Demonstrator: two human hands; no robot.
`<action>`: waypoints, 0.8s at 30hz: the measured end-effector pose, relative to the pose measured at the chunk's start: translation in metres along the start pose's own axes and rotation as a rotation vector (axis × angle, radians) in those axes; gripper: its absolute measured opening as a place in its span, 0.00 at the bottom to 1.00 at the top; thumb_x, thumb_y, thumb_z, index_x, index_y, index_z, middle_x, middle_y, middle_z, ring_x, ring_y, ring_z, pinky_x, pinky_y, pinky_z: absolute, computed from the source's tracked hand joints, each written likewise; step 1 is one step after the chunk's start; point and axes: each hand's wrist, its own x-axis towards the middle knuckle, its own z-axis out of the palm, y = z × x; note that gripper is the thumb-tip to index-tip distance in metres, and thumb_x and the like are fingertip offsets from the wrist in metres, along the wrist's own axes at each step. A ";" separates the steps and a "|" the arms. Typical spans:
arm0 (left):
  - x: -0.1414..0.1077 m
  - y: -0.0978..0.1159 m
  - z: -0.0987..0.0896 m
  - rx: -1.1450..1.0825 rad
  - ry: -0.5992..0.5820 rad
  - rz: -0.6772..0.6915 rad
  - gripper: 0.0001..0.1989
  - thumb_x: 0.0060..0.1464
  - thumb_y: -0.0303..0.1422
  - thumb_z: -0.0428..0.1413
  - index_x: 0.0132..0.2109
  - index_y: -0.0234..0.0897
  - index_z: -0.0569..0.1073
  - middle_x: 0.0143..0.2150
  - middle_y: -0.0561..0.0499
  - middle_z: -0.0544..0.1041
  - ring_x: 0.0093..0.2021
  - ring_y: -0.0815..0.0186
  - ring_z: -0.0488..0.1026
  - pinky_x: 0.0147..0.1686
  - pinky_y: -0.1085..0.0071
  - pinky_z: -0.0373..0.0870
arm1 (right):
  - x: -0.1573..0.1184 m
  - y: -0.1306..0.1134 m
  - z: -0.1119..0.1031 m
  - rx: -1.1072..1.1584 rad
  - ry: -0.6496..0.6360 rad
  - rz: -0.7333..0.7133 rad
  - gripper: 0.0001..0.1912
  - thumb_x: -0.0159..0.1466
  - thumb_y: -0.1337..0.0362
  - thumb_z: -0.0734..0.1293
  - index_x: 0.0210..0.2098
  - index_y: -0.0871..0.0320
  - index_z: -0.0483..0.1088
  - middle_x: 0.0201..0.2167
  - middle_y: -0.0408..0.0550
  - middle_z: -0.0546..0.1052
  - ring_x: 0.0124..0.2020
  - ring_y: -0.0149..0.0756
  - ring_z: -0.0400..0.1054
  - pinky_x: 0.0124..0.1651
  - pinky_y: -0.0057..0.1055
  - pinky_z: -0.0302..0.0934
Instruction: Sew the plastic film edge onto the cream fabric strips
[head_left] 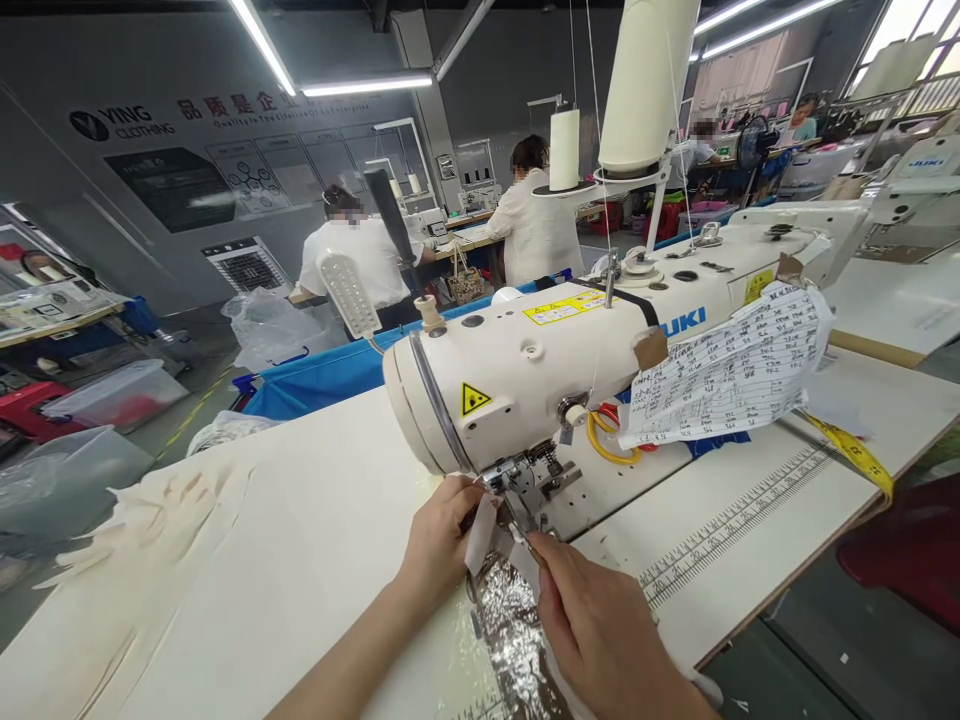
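My left hand (444, 528) is closed beside the needle area of a white sewing machine (495, 375), its fingers bent round a pale fabric strip (482, 535). From the right, my right hand (600, 612) reaches in, closed, thumb and index finger pressed together at the strip's other side. A thin grey metal piece shows at those fingertips; whether it is a hand tool or a machine part I cannot tell. Between both hands a shiny, silvery plate (514, 635) covers part of the table. The needle and presser foot are partly hidden by my fingers.
Cut cream fabric pieces (172, 525) lie on the table at left. A handwritten paper sheet (727, 375) hangs on the machine, near a yellow tape measure (855, 455). Thread cones (649, 90) stand above. Two people in white sit at machines behind a blue cloth trough (330, 385).
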 end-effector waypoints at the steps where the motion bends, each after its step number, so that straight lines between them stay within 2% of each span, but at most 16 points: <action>1: 0.000 0.000 0.001 0.002 0.004 0.003 0.13 0.64 0.35 0.46 0.36 0.38 0.73 0.37 0.47 0.77 0.37 0.65 0.75 0.35 0.70 0.73 | 0.000 0.000 0.000 -0.003 0.000 -0.004 0.19 0.68 0.69 0.53 0.54 0.64 0.66 0.37 0.53 0.81 0.29 0.41 0.77 0.26 0.34 0.68; 10: -0.002 -0.005 0.001 0.002 -0.022 0.033 0.08 0.63 0.34 0.48 0.39 0.39 0.71 0.38 0.48 0.75 0.37 0.64 0.73 0.35 0.70 0.72 | 0.003 -0.001 0.002 -0.051 -0.055 0.012 0.19 0.68 0.71 0.53 0.56 0.64 0.66 0.40 0.56 0.81 0.31 0.43 0.78 0.28 0.35 0.70; 16: 0.001 -0.003 0.001 0.048 -0.082 0.010 0.07 0.59 0.30 0.48 0.40 0.39 0.71 0.37 0.48 0.74 0.37 0.62 0.73 0.33 0.68 0.70 | 0.003 0.000 0.003 -0.117 -0.076 -0.026 0.21 0.66 0.73 0.55 0.58 0.67 0.65 0.42 0.57 0.80 0.33 0.45 0.78 0.28 0.36 0.71; 24: 0.002 -0.012 0.001 -0.066 -0.067 -0.019 0.07 0.60 0.29 0.48 0.37 0.38 0.71 0.35 0.49 0.75 0.36 0.64 0.73 0.33 0.69 0.71 | 0.000 0.000 0.006 -0.079 -0.027 -0.005 0.20 0.67 0.72 0.55 0.56 0.67 0.66 0.40 0.56 0.81 0.32 0.43 0.78 0.27 0.36 0.70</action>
